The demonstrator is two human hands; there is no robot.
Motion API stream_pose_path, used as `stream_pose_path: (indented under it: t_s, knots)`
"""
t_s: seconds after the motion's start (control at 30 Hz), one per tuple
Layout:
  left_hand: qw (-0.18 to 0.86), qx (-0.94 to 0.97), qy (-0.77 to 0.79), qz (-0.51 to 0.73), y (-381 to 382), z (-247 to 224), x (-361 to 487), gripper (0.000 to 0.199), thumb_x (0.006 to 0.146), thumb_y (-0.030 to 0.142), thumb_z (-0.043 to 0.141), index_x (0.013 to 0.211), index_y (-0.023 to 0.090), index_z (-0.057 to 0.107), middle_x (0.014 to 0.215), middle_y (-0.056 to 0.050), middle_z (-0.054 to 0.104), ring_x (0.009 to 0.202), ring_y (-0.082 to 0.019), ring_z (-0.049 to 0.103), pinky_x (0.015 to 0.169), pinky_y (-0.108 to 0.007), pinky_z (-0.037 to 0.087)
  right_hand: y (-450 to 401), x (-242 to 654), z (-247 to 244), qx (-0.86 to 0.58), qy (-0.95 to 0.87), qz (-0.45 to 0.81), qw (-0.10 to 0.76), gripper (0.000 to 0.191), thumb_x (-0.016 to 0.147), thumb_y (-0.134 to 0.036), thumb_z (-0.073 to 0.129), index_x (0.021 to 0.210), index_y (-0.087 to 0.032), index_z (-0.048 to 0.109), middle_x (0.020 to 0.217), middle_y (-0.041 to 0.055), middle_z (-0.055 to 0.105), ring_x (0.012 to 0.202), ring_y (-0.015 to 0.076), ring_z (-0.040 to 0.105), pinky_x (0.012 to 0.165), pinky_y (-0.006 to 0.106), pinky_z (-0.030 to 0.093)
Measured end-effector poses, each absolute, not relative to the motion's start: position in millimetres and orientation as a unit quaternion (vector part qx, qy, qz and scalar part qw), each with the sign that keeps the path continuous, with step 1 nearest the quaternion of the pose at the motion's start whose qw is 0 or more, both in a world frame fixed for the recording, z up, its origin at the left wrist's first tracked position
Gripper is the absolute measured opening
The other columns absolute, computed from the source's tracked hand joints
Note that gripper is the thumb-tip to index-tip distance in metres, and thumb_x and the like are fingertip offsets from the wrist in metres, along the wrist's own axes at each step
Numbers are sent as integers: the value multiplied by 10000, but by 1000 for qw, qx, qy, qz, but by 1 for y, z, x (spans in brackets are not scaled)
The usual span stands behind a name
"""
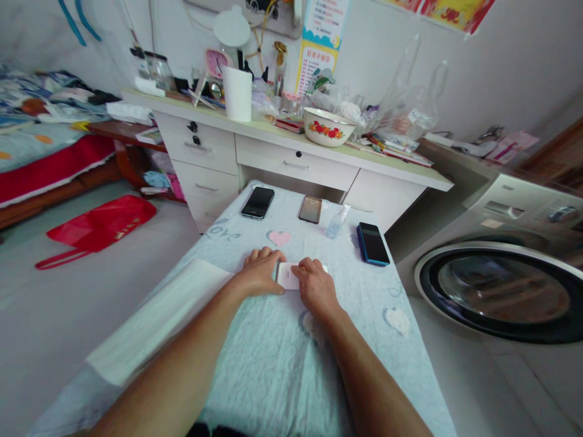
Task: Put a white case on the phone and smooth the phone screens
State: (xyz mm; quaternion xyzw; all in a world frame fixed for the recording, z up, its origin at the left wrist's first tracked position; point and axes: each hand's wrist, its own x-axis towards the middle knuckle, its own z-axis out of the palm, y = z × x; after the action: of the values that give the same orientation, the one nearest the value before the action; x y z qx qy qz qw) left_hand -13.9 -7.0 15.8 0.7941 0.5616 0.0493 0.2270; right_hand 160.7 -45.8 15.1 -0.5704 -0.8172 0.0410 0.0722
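A white phone [286, 277] lies back side up on the cloth-covered table, directly before me. My left hand [262, 271] grips its left end, with the thumb along the near edge and the fingers at the far edge. Over the right part of the phone, my right hand [315, 284] is closed, its fingers curled and one digit pressed on the white back. That hand hides most of the phone's right half; a small white corner shows beyond the knuckles. Whether anything small is under the right fingers cannot be seen.
Farther up the table [255, 370] lie a black phone [258, 203], a brownish phone case [310, 209], a clear spray bottle [337, 222] and a blue-edged phone [373, 244]. White paper [159, 321] lies by my left forearm. A desk [282, 142] stands behind, a washing machine [505, 267] right.
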Motion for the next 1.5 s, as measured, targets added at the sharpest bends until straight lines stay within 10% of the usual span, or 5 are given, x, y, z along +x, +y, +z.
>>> stream_pose_path:
  t_s: [1.5]
  knots:
    - [195, 801, 558, 100, -13, 4, -12, 614, 527, 360, 719, 1089, 273, 487, 1096, -31, 482, 1069, -259, 436, 905, -350, 358, -47, 165, 6, -538, -830, 51, 135, 273, 952, -296, 410, 1029, -258, 668, 990, 44, 608, 920, 170, 495, 754, 251, 400]
